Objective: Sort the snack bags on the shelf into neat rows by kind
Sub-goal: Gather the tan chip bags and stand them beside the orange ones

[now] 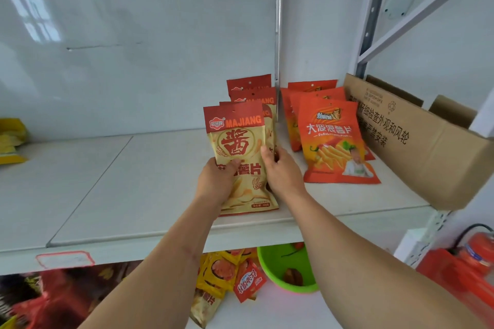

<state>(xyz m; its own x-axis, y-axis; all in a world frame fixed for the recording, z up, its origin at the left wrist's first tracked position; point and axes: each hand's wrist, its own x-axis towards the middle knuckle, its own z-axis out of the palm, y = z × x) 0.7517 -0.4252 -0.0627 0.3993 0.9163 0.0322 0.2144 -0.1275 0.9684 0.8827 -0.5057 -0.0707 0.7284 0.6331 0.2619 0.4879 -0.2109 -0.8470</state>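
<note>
At the frame's centre, both hands grip the front MAJIANG chip bag (238,157) on the white shelf (133,181) — left hand (217,177) with thumb curled over its face, right hand (280,171) pinching its right edge. Behind stands its row; the orange chip bags (331,141) line up just right, beside a cardboard box (427,147).

Both hands hold a beige-and-red MAJIANG snack bag (239,157) upright on the white shelf (112,181) (left hand (216,179), right hand (280,171)); orange chip bags (331,141) stand just beside, near a brown cardboard box (427,152).
</note>
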